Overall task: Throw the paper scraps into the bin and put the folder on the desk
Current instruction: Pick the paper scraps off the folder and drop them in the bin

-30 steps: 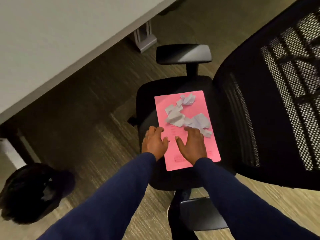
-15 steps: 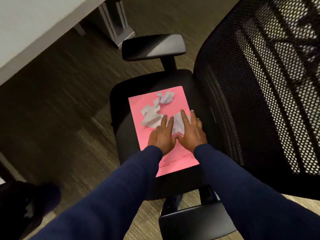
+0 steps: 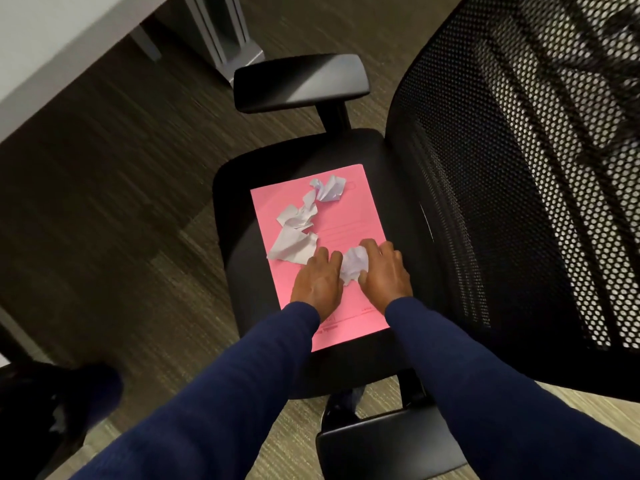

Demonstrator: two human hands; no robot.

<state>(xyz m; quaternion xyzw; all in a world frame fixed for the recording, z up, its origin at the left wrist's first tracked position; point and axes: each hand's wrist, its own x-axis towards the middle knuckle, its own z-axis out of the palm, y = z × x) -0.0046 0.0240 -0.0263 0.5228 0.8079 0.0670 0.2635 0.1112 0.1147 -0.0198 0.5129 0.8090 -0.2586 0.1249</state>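
Note:
A pink folder (image 3: 349,220) lies flat on the black seat of an office chair (image 3: 239,258). Several crumpled white paper scraps (image 3: 298,233) rest on its upper left part. My left hand (image 3: 317,282) and my right hand (image 3: 386,273) sit side by side on the folder's lower half, both curled around one bunched paper scrap (image 3: 354,263) pressed between them. The left fingertips also touch the edge of a larger scrap. A dark bin (image 3: 52,407) with a black liner stands on the floor at the lower left, partly cut off.
The chair's mesh backrest (image 3: 519,168) rises at the right, and its armrests (image 3: 299,81) flank the seat above and below. A white desk (image 3: 52,39) fills the upper left corner, with its grey leg (image 3: 232,36) on the dark wood-look floor.
Both hands slid up the folder and closed together, gathering the nearest scraps into a ball between them. The view has shifted closer and rightwards over the chair.

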